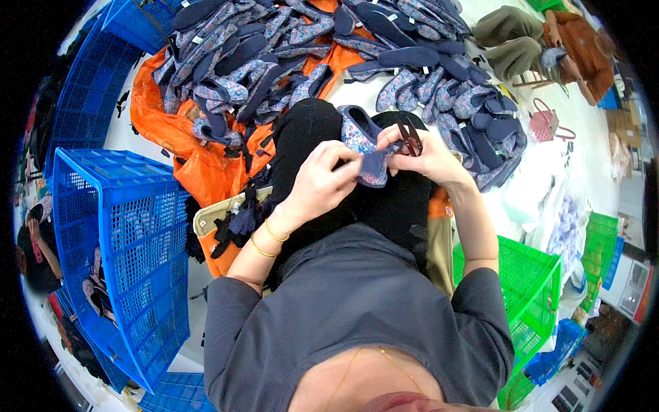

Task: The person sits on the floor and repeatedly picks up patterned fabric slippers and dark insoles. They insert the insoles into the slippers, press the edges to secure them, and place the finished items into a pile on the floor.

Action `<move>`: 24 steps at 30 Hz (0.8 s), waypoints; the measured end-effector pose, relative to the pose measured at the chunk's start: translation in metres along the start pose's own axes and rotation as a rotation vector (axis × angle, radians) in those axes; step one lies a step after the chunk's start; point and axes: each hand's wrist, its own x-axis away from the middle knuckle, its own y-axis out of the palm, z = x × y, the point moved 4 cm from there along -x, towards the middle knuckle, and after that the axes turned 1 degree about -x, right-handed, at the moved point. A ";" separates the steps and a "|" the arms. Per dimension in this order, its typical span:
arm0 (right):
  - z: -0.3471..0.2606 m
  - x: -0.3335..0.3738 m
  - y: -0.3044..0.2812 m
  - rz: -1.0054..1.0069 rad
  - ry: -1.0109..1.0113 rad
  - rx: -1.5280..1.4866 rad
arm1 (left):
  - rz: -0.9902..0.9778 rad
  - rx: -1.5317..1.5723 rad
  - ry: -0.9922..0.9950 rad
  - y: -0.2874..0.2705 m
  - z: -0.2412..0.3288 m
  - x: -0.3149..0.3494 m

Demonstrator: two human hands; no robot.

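"Slipper [357, 130], the floral one in hand: where is it?"

"Just on the near side of the slipper pile [405, 58], with black trousers [305, 127] beneath it."

"And the room, biggest things first?"

"A pale floor [583, 110] shows to the right of the pile. The pile itself is a broad heap of blue floral uppers and navy soles. A crumpled orange sheet [154, 113] spreads under its left part; a white surface shows at its near edge, though I can't tell whether that is a table or the floor."

"Around it?"

"A blue mesh crate [147, 247] stands left of the pile, toward the near side; a green one, the green crate [508, 275], is right of it, also nearer. A seated person [580, 48] in a brown top is to the pile's right, as is a reddish patterned bag [542, 125]."

"The hands?"

"The left grip [324, 175], slightly blurred, pinches the slipper's edge. The right grip [429, 156] is closed around dark snips [412, 141], its fingertips at the slipper too."

"Any writing?"

"Small white labels [198, 40] dot the pile; any print is too small to read."
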 end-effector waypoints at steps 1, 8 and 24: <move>0.003 0.003 0.001 0.051 -0.014 -0.006 | -0.047 0.086 -0.081 -0.004 -0.001 -0.003; 0.000 0.006 -0.007 0.104 -0.125 -0.084 | -0.151 0.846 -0.292 -0.015 -0.042 -0.028; -0.023 -0.006 -0.018 0.485 -0.497 -0.214 | -0.557 0.498 0.040 0.016 -0.038 -0.113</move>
